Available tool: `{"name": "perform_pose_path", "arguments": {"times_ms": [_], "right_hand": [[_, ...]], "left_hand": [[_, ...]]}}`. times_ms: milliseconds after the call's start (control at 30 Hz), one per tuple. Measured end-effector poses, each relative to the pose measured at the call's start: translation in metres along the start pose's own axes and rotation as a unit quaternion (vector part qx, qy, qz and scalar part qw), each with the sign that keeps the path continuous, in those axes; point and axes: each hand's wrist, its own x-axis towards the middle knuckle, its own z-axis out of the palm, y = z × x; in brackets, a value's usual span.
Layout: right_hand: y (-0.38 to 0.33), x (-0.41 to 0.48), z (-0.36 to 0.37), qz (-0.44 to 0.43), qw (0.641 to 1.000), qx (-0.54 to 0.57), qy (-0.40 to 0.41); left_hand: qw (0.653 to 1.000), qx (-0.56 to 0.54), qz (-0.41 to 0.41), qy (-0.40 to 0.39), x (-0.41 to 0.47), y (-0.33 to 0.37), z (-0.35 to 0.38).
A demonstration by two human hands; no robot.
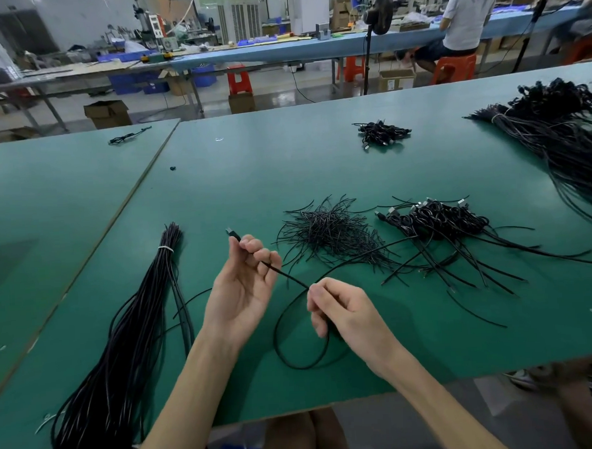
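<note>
- Watching from beside the green table (251, 178), I see one black cable (290, 276) stretched between the person's two hands, above the near middle of the surface.
- The left hand (243, 285) is turned palm-up with its fingers curled round the cable. The plug (231, 233) sticks out just past the fingertips, pointing up and away.
- The right hand (340, 311) pinches the same cable a little further along, with its fingers bent closed on it.
- The taut stretch between the two grips runs diagonally, from upper left at the plug down to lower right at the pinch.
- Below the right hand the cable drops into a loop (297, 367) that rests on the table. Its free tail then sweeps off to the far right.
- So all the slack lies on the right hand's side. My guess is that this hand must feed it back toward the left to build a coil.
- The pile of short ties (329, 229) sits just beyond the hands, and the right hand is nearer to it.
- A heap of coiled cables (438, 220) lies further right, and a long bundle (138, 318) lies on the left.
</note>
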Motion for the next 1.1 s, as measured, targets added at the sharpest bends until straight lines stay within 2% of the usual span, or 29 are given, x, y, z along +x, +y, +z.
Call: {"name": "perform_pose_path", "arguments": {"times_ms": [100,300,467,700,1100], "right_hand": [[0.000,0.000,0.001,0.010,1.000,-0.008,-0.020],[0.003,0.000,0.000,0.005,1.000,-0.013,-0.002],[0.004,0.001,0.000,0.002,1.000,-0.012,-0.001],[0.008,0.001,0.006,-0.005,0.986,-0.147,-0.080],[0.012,0.001,0.007,-0.009,0.973,-0.212,-0.088]], "left_hand": [[1.000,-0.022,0.000,-0.017,-0.001,0.003,0.000],[0.999,0.032,-0.012,-0.016,-0.004,0.001,-0.001],[0.995,0.094,0.011,0.012,-0.001,-0.001,0.000],[0.989,0.131,-0.043,0.052,0.000,0.000,-0.001],[0.984,0.160,-0.039,0.076,-0.001,-0.007,0.002]]}}
